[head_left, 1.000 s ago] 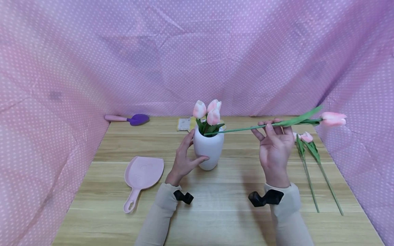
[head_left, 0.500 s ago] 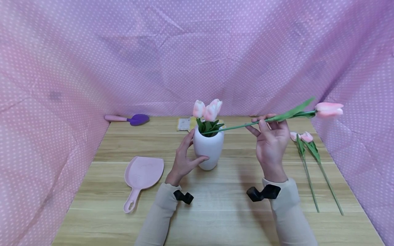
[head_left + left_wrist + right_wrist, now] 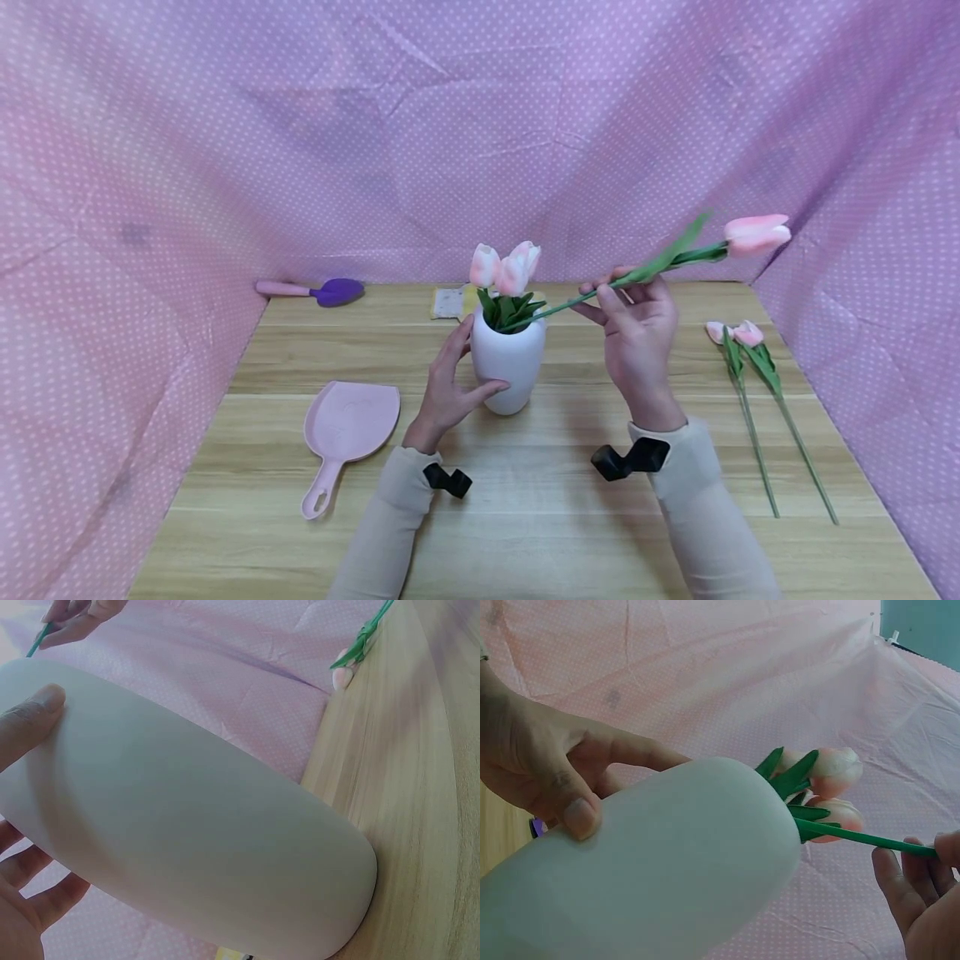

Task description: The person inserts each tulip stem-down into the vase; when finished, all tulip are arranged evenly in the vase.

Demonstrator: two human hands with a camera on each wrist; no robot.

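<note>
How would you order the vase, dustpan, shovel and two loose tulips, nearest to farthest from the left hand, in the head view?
1. Vase, touching the left hand.
2. Dustpan, just left of it.
3. Shovel, back left.
4. Loose tulips, far right.

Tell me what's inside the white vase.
Pink tulips with green leaves stand in the white vase, and the stem of the tulip pinched by the right hand slants in too. The vase hides everything deeper, including the standing tulips' lower stems.
</note>
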